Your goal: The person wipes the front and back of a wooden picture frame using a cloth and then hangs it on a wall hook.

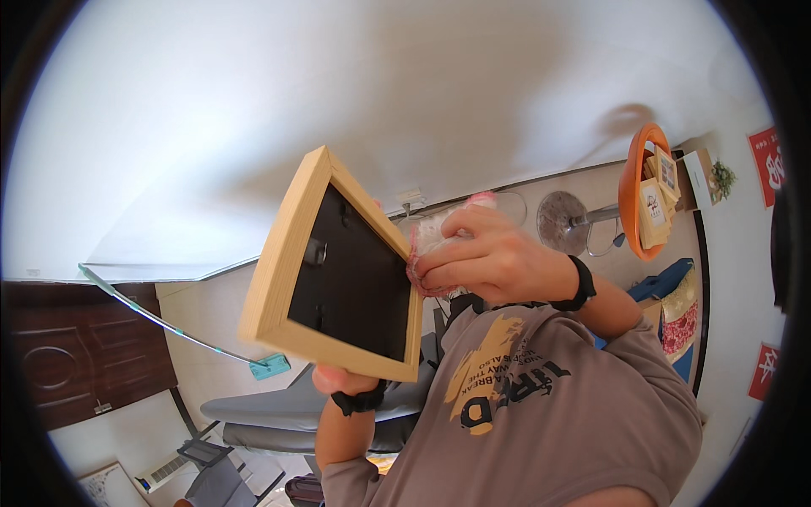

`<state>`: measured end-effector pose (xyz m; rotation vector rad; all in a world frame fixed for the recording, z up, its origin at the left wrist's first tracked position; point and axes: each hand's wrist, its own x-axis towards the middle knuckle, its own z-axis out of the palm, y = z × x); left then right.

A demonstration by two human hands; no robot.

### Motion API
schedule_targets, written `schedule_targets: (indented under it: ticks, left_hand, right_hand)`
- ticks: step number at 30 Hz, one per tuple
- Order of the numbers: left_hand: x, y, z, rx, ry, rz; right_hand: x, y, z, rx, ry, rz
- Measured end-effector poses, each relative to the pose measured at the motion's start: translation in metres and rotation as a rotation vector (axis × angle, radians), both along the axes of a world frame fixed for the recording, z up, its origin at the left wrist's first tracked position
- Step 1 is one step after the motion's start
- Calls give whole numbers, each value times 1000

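A light wooden picture frame [283, 279] is held up tilted, its black backing board [351, 279] facing me, with small metal clips on it. My left hand [332, 378], with a black band at the wrist, grips the frame from its lower edge. Most of its fingers are hidden behind the wood. In my right hand [503, 258] is a bunched white cloth [432, 230] with a pink border, which the fingers press against the frame's right-hand edge. A black band also circles this wrist.
At the right, an orange stool seat [629, 194] on a metal pedestal [596, 215] carries several picture frames [656, 211]. A potted plant [722, 179] stands beyond it. A mop with a teal head [270, 366] leans at the left, near a brown door [84, 351]. Grey padded furniture [279, 410] lies below the frame.
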<state>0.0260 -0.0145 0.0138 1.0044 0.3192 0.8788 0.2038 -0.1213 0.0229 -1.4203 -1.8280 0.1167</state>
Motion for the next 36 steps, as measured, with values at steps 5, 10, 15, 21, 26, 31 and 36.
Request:
schedule_targets:
  ticks: [5, 10, 15, 21, 26, 31, 36]
  left_hand:
    - [13, 4, 2, -63, -82, 336]
    - [12, 9, -4, -76, -25, 281]
    - [13, 12, 0, -235, -7, 194]
    - [15, 11, 2, -207, 27, 70]
    - [16, 5, 9, -194, 102, 47]
    - [17, 13, 7, -216, 80, 12]
    - [19, 11, 4, -281, -33, -137]
  right_hand:
    - [-3, 4, 1, 230, -372, -131]
    - [14, 6, 8, 247, -228, -164]
    - [1, 21, 17, 194, -215, -219]
    - [10, 13, 2, -16, -59, -7]
    - [19, 33, 11, 281, -162, -212]
    - [3, 15, 15, 61, -190, -147]
    - [-6, 18, 21, 197, -24, 84]
